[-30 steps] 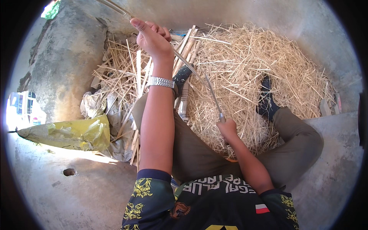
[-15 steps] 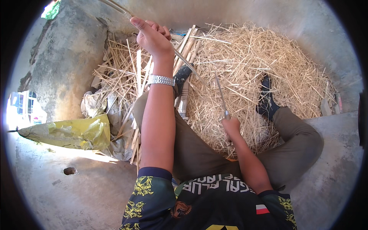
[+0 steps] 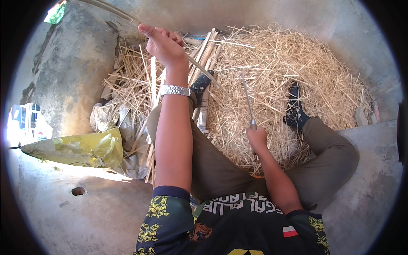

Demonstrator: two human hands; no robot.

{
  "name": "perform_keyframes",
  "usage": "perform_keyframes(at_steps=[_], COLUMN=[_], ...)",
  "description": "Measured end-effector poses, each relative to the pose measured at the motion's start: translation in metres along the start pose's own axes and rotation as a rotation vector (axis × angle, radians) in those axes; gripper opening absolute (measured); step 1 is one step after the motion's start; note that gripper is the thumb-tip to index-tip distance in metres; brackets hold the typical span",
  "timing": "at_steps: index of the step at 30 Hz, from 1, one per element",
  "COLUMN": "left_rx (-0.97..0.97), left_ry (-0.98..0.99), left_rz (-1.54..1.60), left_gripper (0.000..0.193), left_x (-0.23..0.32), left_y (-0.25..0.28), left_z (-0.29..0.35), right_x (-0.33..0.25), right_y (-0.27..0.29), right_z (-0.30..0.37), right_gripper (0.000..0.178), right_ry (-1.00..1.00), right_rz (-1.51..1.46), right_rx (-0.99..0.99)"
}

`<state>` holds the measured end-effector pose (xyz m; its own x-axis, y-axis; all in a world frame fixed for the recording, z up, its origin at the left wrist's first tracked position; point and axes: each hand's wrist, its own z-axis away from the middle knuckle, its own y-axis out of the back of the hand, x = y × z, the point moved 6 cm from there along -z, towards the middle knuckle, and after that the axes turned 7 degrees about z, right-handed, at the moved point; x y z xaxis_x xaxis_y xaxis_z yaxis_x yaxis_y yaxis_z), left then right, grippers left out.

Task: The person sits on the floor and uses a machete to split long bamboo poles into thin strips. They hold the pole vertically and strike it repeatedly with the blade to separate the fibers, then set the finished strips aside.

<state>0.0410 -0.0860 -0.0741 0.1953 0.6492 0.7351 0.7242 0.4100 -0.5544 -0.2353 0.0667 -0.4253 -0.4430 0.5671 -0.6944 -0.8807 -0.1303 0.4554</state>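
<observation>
Raised at the upper left, my left hand is closed around a long, thin bamboo strip. One end of the strip runs out past the top of the picture; the other slopes down behind my wrist over the shavings. My right hand, lower and to the right, grips the handle of a knife. Its narrow blade points up and away from me, with the tip over the shavings. The strip's lower end and the blade look apart.
Pale shavings are heaped between and beyond my legs. Split bamboo pieces and loose sticks lie to the left. A yellow sack rests near a hole in the concrete floor. Concrete walls stand close around.
My left hand has shifted slightly left and down with the bamboo strip. My right hand has turned slightly, and the knife tip has moved a little to the right.
</observation>
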Motion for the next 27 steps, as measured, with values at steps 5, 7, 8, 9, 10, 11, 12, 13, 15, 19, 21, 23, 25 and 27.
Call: perform_keyframes(at_steps=[5,7,8,9,10,11,12,13,15,19,21,23,25,27], left_rx=[-0.02,-0.015,-0.007,0.004,0.014,0.012,0.015,0.013,-0.006,-0.028,-0.03,-0.035,-0.029,-0.028], left_ry=[-0.004,-0.021,-0.02,-0.019,-0.018,-0.025,-0.035,-0.038,-0.013,0.027,0.013,0.023,0.04,0.03], left_rz=[0.011,-0.019,-0.041,-0.064,-0.086,-0.085,-0.092,-0.094,-0.064,-0.015,-0.018,-0.005,-0.001,-0.007], left_gripper=[0.074,0.076,0.075,0.074,0.073,0.073,0.074,0.074,0.074,0.075,0.075,0.076,0.076,0.076], left_x=[-0.004,-0.003,-0.002,0.0,0.001,0.001,0.002,0.002,0.001,-0.003,-0.003,-0.005,-0.002,0.0], left_y=[-0.006,-0.005,-0.004,-0.001,0.001,0.001,0.005,0.006,0.004,-0.003,-0.002,-0.006,-0.008,-0.005], left_z=[0.0,-0.001,-0.001,-0.001,0.0,0.0,-0.001,-0.001,-0.002,-0.003,-0.002,-0.001,-0.002,-0.001], right_x=[-0.003,0.013,0.021,0.024,0.025,0.021,-0.002,-0.018,-0.036,-0.031,-0.011,0.013,0.026,0.006], right_y=[-0.011,-0.021,-0.023,-0.021,-0.019,-0.014,-0.002,0.007,0.012,0.003,-0.003,-0.007,-0.011,-0.003], right_z=[-0.002,0.003,0.002,0.006,0.008,0.008,0.02,0.028,0.032,0.023,0.02,0.012,0.006,0.012], right_gripper=[0.025,0.027,0.028,0.029,0.031,0.031,0.031,0.032,0.031,0.031,0.03,0.03,0.029,0.028], right_ry=[0.094,0.024,-0.035,-0.094,-0.153,-0.104,-0.052,-0.006,0.09,0.197,0.117,0.008,-0.12,-0.026], right_rz=[-0.298,-0.124,-0.012,0.101,0.213,0.256,0.302,0.344,0.23,-0.129,0.048,0.148,0.171,0.248], right_rx=[-0.003,-0.062,-0.064,-0.067,-0.069,-0.065,-0.071,-0.069,-0.018,-0.027,-0.048,-0.069,-0.116,-0.062])
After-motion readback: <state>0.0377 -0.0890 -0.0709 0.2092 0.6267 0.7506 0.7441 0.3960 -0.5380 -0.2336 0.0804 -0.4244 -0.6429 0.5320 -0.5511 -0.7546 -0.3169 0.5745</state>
